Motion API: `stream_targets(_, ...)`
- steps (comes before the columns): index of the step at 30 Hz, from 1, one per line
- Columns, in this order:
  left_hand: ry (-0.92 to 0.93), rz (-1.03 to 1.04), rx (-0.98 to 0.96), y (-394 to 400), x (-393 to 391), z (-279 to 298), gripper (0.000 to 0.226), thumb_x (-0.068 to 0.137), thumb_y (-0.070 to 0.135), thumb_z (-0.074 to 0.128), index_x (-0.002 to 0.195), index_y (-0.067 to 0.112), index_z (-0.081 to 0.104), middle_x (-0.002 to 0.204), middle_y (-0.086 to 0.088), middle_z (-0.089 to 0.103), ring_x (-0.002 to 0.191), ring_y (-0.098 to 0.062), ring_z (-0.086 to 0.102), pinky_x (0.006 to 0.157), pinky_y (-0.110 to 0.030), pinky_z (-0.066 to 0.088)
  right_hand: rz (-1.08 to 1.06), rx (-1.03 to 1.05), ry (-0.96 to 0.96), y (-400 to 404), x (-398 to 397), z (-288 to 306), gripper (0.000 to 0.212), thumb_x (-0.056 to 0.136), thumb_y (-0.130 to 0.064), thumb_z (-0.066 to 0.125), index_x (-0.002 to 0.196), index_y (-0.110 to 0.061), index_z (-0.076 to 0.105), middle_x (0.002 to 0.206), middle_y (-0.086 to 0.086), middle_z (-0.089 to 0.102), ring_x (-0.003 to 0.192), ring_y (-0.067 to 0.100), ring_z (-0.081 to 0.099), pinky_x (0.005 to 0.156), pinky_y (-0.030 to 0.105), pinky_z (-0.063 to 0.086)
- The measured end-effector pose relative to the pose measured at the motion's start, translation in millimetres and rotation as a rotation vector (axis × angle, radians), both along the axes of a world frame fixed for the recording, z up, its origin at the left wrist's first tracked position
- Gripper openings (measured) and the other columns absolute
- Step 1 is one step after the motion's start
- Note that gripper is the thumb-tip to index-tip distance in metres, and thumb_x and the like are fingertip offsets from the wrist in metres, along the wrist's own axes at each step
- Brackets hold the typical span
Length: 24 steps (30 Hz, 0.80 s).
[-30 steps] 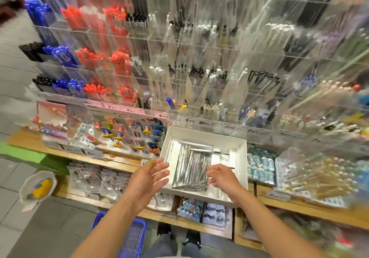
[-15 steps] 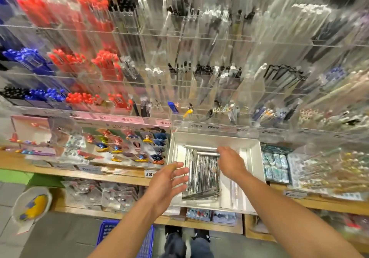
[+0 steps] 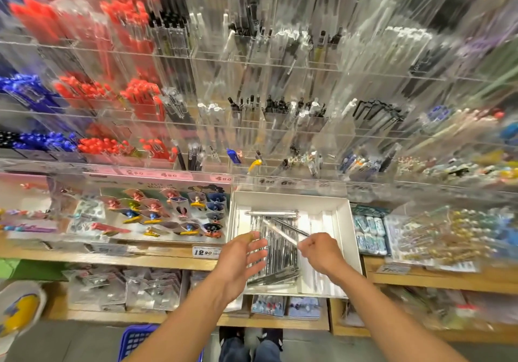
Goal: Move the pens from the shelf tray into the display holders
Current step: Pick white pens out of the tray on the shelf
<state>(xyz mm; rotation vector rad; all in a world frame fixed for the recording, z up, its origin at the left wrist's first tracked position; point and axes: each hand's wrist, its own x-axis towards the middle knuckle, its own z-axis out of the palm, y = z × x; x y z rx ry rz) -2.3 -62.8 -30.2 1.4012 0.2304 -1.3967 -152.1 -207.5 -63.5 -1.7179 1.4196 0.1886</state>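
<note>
Pens (image 3: 276,252) lie packed in a white shelf tray (image 3: 343,238) on the wooden shelf, w/ a couple resting crosswise at the far end. Your right hand (image 3: 322,251) is over the tray's middle, fingers curled & pinching one clear pen (image 3: 280,233) that slants up-left above the pile. Your left hand (image 3: 241,261) hovers at the tray's left edge, fingers straight & slightly spread, holding nothing. Clear display holders (image 3: 280,126) rise behind the tray, blurred.

L hand (image 3: 243,255) open, fingers spread; R hand (image 3: 318,251) curled, pinching pen (image 3: 280,231).
</note>
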Motion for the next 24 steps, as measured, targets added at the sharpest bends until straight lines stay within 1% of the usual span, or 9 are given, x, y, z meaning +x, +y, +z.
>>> stream_targets(3,-0.009,0.010,0.033,-4,-8,-1,0.030,0.106,0.021,0.040,0.132,0.013,0.054,0.120,-0.008,0.064,0.109,-0.024,0.062,0.082,-0.038,0.055,-0.154,0.249,-0.182,31,-8,17,0.019,0.093,-0.015,0.061,0.085,-0.003,0.073,0.078,-0.007,0.067,0.056,0.005,0.049,0.048,0.017,0.038)
stream_targets(6,0.024,0.018,0.016,-5,-13,-1,0.029,0.106,0.020,0.041,0.131,0.012,0.053,0.125,-0.011,0.062,0.111,-0.028,0.061,0.090,-0.045,0.055,-0.101,0.400,-0.334,58,-10,28,0.010,0.093,-0.021,0.064,0.091,-0.013,0.071,0.085,0.000,0.072,0.057,0.004,0.054,0.053,0.018,0.043)
stream_targets(10,0.053,0.075,-0.014,-5,-9,0,0.025,0.105,0.020,0.042,0.113,0.006,0.061,0.097,-0.011,0.070,0.080,-0.022,0.063,0.068,-0.036,0.054,0.122,0.411,-0.281,68,-5,30,0.013,0.092,-0.032,0.066,0.095,-0.020,0.068,0.086,-0.003,0.075,0.054,0.006,0.058,0.053,0.019,0.048)
stream_targets(12,0.030,0.085,-0.015,-2,-5,0,0.024,0.105,0.021,0.043,0.113,0.005,0.059,0.084,-0.007,0.067,0.064,-0.016,0.056,0.058,-0.030,0.050,0.235,0.324,-0.229,58,3,26,0.016,0.092,-0.040,0.063,0.092,-0.025,0.067,0.087,-0.006,0.075,0.056,0.004,0.062,0.054,0.016,0.049)
stream_targets(14,-0.003,0.081,-0.007,2,-3,1,0.022,0.105,0.021,0.043,0.111,0.006,0.059,0.074,-0.002,0.061,0.052,-0.011,0.048,0.048,-0.025,0.043,0.270,0.149,-0.189,37,15,19,0.017,0.094,-0.040,0.059,0.096,-0.025,0.066,0.093,-0.007,0.072,0.067,0.002,0.066,0.063,0.017,0.052)
stream_targets(17,-0.030,0.085,0.006,8,-1,1,0.020,0.106,0.018,0.042,0.107,0.007,0.058,0.069,0.000,0.056,0.048,-0.009,0.041,0.045,-0.022,0.036,0.260,-0.149,-0.132,-2,34,-1,0.022,0.096,-0.026,0.059,0.116,-0.018,0.063,0.113,-0.002,0.067,0.097,0.015,0.065,0.085,0.029,0.051)
stream_targets(18,-0.026,0.093,0.005,10,-1,2,0.020,0.106,0.017,0.041,0.106,0.007,0.058,0.068,0.000,0.056,0.048,-0.009,0.040,0.044,-0.022,0.035,0.265,-0.206,-0.106,-13,40,-8,0.025,0.096,-0.022,0.059,0.121,-0.017,0.061,0.118,0.001,0.066,0.102,0.019,0.063,0.088,0.031,0.050)
stream_targets(21,-0.026,0.101,0.006,16,-1,5,0.021,0.106,0.018,0.040,0.104,0.009,0.059,0.066,0.001,0.057,0.049,-0.009,0.039,0.046,-0.022,0.033,0.394,-0.345,0.012,-34,53,-28,0.032,0.094,-0.010,0.054,0.124,-0.021,0.058,0.121,0.004,0.065,0.103,0.026,0.062,0.084,0.033,0.050)
stream_targets(24,-0.052,0.123,0.021,21,-1,7,0.021,0.106,0.018,0.040,0.106,0.009,0.059,0.070,0.000,0.057,0.050,-0.009,0.041,0.048,-0.023,0.034,0.572,-0.475,0.137,-41,55,-44,0.033,0.089,-0.001,0.053,0.117,-0.018,0.058,0.117,0.004,0.064,0.099,0.028,0.063,0.073,0.032,0.047)
